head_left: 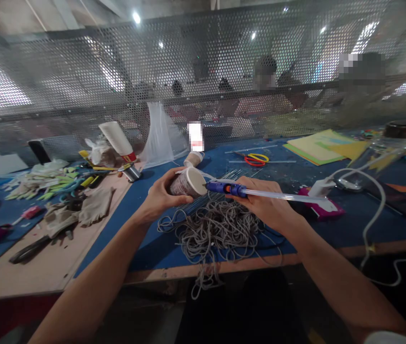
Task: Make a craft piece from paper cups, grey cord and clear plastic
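Observation:
My left hand (163, 196) is wrapped around a paper cup (187, 184), tilted on its side with the pale round end turned to the right. The cup's side looks greyish and patterned, partly hidden by my fingers. In my right hand (260, 198) is a blue hot glue gun (226, 188), a long clear glue stick (278, 194) sticking out of its back. Its nozzle is at the edge of the cup's pale end; whether it touches I cannot tell. Below both hands lies a tangled heap of grey cord (217, 231), partly hanging over the table's front edge.
Scissors (255, 158) with red and yellow handles lie behind my hands. Coloured paper (326, 145), a clear jar (371, 162) and a white cable (382, 196) are at the right. Leftward are stacked paper cups (116, 139), a wire spool (130, 172) and work gloves (97, 206). A mesh screen (203, 76) rises behind.

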A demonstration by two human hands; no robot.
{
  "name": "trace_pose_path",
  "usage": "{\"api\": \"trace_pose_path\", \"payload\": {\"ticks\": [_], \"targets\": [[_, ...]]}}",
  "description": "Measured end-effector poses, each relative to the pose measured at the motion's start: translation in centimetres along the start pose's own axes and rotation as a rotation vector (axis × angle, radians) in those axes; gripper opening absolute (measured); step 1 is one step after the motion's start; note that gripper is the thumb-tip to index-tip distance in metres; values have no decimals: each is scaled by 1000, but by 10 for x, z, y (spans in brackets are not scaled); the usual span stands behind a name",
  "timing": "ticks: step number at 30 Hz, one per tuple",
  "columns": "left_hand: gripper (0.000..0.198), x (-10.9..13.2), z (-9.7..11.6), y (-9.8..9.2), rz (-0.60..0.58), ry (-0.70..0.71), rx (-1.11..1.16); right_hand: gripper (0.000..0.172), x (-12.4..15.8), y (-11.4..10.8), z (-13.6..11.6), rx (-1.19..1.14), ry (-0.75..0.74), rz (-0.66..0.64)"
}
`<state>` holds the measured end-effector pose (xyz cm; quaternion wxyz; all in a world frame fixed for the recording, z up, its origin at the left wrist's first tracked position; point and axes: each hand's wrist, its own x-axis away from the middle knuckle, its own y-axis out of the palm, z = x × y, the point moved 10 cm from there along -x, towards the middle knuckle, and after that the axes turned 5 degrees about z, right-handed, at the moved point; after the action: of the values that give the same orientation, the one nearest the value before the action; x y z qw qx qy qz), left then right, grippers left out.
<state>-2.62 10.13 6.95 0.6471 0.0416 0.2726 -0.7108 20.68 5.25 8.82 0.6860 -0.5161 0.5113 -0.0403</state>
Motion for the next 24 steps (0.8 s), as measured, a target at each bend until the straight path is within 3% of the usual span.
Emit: {"api": "trace_pose_path", "payload": {"ticks": [18,24], "targets": [[80,4,2,12,-85,-18,-48,16,-1,-4,5,15,66,24],[82,2,0,7,-50,-21,-59,15,-1,-6,2,27,33,48]]}}
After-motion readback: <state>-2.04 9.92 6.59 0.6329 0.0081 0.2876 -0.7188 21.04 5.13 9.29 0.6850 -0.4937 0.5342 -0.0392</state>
